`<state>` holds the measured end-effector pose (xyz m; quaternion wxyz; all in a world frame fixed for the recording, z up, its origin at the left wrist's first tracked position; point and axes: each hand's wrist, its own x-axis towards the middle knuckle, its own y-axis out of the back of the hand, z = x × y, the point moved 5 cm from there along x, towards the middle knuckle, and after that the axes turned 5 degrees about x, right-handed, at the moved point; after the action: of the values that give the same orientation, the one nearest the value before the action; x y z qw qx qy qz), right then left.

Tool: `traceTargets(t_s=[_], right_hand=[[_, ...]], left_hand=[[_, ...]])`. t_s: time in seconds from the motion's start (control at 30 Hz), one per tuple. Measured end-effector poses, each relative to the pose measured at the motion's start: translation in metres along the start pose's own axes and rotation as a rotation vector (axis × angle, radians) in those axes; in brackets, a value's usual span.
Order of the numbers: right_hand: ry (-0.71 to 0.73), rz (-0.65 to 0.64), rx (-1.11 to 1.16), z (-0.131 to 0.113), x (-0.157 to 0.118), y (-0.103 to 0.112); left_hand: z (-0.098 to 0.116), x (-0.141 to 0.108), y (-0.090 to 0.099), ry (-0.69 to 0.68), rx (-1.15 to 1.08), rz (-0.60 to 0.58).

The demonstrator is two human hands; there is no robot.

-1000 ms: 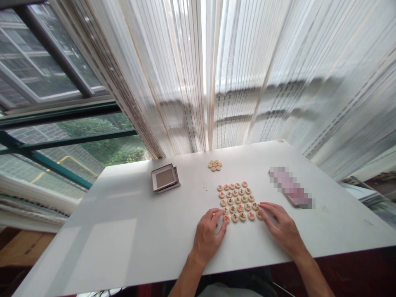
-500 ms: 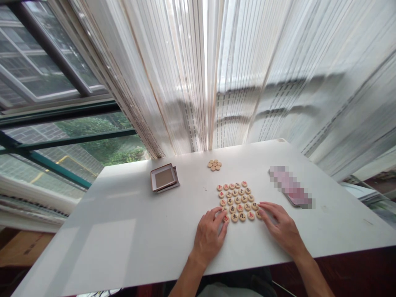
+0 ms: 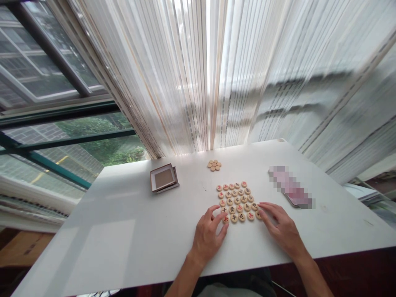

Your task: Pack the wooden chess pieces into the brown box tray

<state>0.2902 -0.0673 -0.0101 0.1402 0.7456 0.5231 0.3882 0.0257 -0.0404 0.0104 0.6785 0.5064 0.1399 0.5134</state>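
Note:
Round wooden Chinese chess pieces (image 3: 237,200) with red and black characters lie face up in a square grid on the white table. At the grid's lower left corner is my left hand (image 3: 208,232), fingers apart, its fingertips beside a black-marked piece (image 3: 224,210) and a red-marked piece (image 3: 225,219). My right hand (image 3: 283,228) rests along the lower right side with fingers stretched out. Its fingertips are at a black-marked piece (image 3: 254,206), and it partly covers the corner piece (image 3: 258,214). Whether the fingertips press on these pieces I cannot tell.
A cluster of blank-side-up pieces (image 3: 214,165) sits near the table's back edge. An open shallow box (image 3: 164,178) stands at the back left. On the right lies a blurred pinkish flat object (image 3: 291,187). Curtains (image 3: 185,82) hang behind the white table (image 3: 148,235).
The fingers of my left hand have spread and drawn slightly back from the left edge of the grid. My right hand has hardly moved, and the pieces keep their layout.

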Motion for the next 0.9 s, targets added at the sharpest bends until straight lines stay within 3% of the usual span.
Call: traceTargets(t_s=[0.17, 0.3, 0.63, 0.9], right_hand=[[0.005, 0.01, -0.008, 0.001, 0.0, -0.001], [0.001, 0.006, -0.009, 0.001, 0.0, -0.001], [-0.001, 0.007, -0.012, -0.003, 0.001, 0.0], [-0.002, -0.002, -0.004, 0.0, 0.0, 0.0]], left_hand=[[0.018, -0.001, -0.004, -0.098, 0.208, -0.018], [0.02, -0.001, -0.006, -0.112, 0.247, -0.029], [0.02, 0.0, -0.004, -0.118, 0.214, -0.045], [0.002, 0.006, -0.001, 0.032, -0.03, 0.01]])
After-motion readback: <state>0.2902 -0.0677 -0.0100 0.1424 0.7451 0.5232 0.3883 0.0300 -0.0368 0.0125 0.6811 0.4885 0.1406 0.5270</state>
